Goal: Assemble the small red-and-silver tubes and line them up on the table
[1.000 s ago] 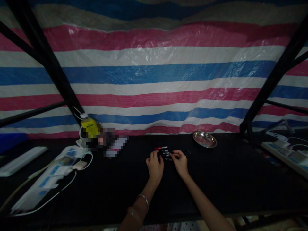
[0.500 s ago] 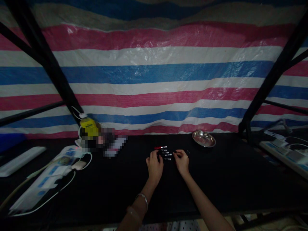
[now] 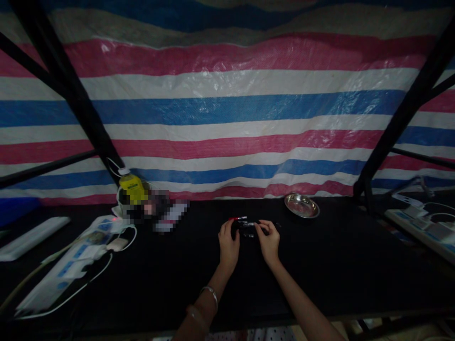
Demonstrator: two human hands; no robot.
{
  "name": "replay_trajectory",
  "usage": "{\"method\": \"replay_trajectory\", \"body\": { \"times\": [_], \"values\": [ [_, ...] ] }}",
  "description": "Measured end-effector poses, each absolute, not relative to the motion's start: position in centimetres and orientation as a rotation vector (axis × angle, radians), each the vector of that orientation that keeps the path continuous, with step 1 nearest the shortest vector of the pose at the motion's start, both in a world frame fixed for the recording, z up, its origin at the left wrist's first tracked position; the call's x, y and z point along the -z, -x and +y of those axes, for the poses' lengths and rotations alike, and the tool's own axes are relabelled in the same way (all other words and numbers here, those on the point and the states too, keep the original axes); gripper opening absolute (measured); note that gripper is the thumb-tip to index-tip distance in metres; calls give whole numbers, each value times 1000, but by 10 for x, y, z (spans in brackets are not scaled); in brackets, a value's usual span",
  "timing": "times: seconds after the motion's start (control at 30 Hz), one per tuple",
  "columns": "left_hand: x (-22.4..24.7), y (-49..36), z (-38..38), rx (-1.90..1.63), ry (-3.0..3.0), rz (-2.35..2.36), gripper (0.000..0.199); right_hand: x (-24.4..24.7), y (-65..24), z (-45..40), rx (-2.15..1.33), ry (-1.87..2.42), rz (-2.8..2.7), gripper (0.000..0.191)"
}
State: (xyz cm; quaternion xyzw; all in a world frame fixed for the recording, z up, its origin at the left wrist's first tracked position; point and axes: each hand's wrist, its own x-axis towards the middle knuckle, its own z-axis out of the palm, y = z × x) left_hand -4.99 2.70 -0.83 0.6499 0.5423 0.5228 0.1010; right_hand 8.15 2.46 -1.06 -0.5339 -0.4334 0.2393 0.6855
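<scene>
While both forearms are reaching forward over the black table [image 3: 337, 265], the left hand [image 3: 228, 242] and the right hand [image 3: 269, 239] are working side by side at a small cluster of dark plugs [image 3: 248, 229] with silvery tips. The left hand is lying palm down, its fingers [image 3: 227, 226] curling together over the near left end of the cluster; whether they are actually pinching one of the pieces is too dim to tell. The right hand is sitting just to the right of the cluster, its thumb and forefinger drawn close together at one slim piece, though the light is too poor to say that they are clamping it. A bracelet [image 3: 211, 292] is circling the left wrist.

Just beyond the left fingertips, a red-handled pin [image 3: 237, 218] is lying on the table, nearly touching the cluster. Well beyond the right fingers and off to the right, a shiny metal dish [image 3: 301, 205] is resting near the striped tarp [image 3: 227, 113] that is hanging behind the table. Far to the left of the left hand, a yellow bottle [image 3: 132, 187] is standing beside a white power strip [image 3: 71, 263] with cables trailing from it. Black frame bars [image 3: 67, 90] are slanting up on both sides.
</scene>
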Motion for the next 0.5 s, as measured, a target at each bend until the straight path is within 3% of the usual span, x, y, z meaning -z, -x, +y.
{"method": "replay_trajectory", "body": {
  "times": [0.17,0.5],
  "values": [
    [8,51,28,-1532,-1952,1589,22,4,-76,16,-406,1143,-1017,26],
    [3,51,23,-1389,-2110,1586,20,-4,-78,11,-185,1133,-1111,23]
  ]
}}
